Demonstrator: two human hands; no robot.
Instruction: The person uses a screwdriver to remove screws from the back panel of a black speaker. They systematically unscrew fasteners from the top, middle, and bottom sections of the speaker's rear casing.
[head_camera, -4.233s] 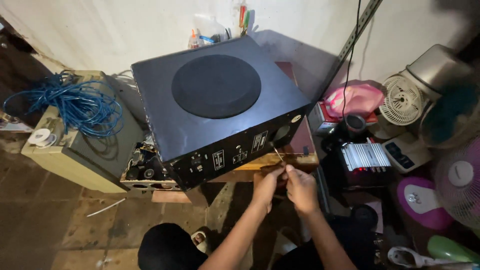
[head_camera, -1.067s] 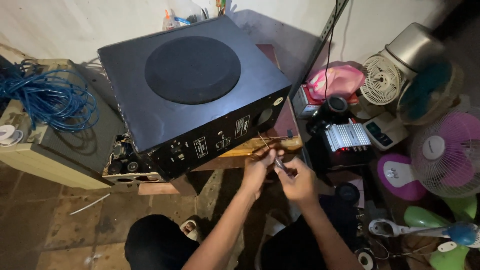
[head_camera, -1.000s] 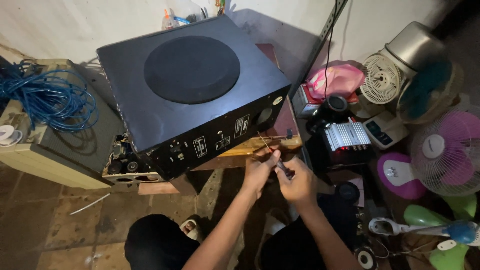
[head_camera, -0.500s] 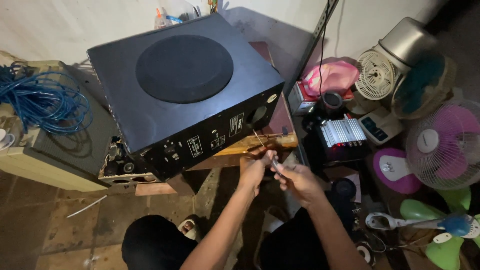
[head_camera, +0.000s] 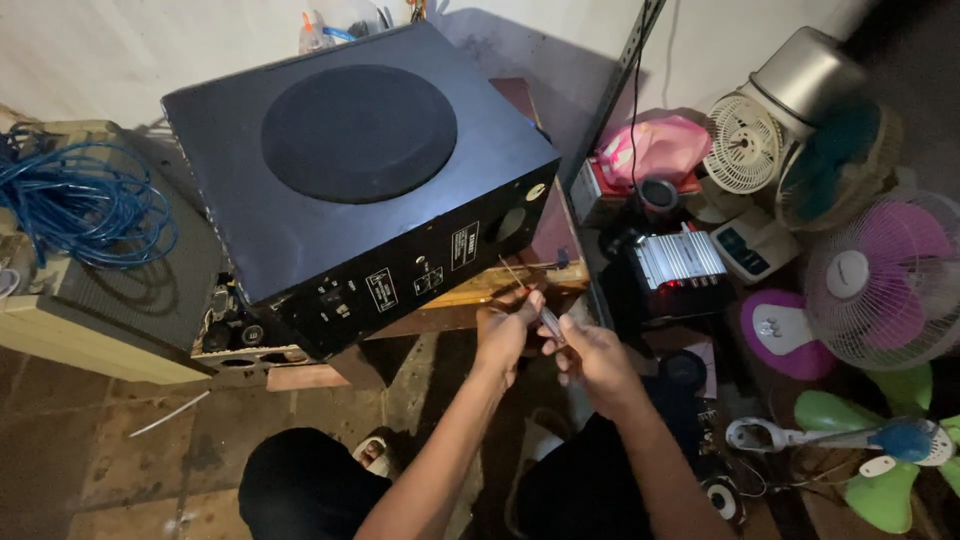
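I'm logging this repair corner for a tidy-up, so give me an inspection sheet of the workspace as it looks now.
Surface: tiled floor, dim; wooden board under the speaker.
Job's things: big black speaker box, panel side facing the person; thin screwdriver.
Clutter: small silver amplifier, pink bag, several fans, grey speaker cabinet.
Grippers: left hand and right hand together on the screwdriver.
Cables: blue coil; black lead down the wall.
Surroundings: pale wall.

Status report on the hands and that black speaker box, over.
Left hand and right hand together just below the speaker box, pinching a thin tool; what the left grips, unclear. Box tilted on a wooden plank. Fans crowd the right side.
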